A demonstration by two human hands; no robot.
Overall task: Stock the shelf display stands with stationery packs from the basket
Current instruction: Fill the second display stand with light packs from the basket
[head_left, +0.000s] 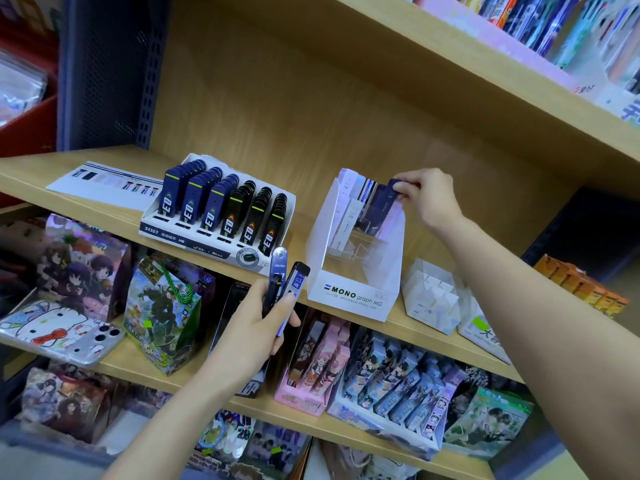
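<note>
Both hands grip: right hand [420, 195] pinches dark pack [382, 199], left hand [258, 315] lead cases [289, 282].

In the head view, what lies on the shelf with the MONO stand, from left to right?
Flat white card, tray of blue and black lead cases, white MONO stand, folded white boxes, white box with green label, orange packs.

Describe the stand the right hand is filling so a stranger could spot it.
On the light wooden shelf, look right of the tray of blue and black lead cases. The stand is the tall white cardboard box where the right hand pinches a dark pack. It alone reads "MONO graph MG" on its front lip, and its front slots are empty.
</note>
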